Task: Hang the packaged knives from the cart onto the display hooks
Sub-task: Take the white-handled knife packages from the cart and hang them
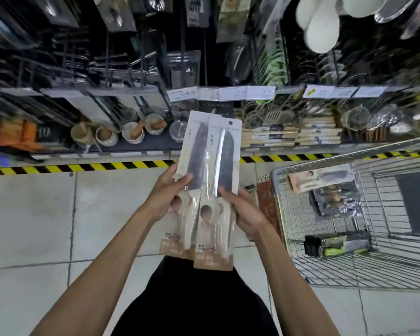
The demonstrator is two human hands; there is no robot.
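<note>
Head view: left hand (164, 192) and right hand (243, 209) grip two knife packs (210, 180) over tiled floor (34, 214); cart (349, 238) right of them, shelves (107, 93) beyond.

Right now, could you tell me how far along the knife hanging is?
Nothing can be confirmed as hung; the hooks above are too blurred to read. In hand: two packaged knives, overlapping, held between the left hand and right hand, not yet on a hook. Left: at least one similar pack and other packaged items lie in the cart.
</note>
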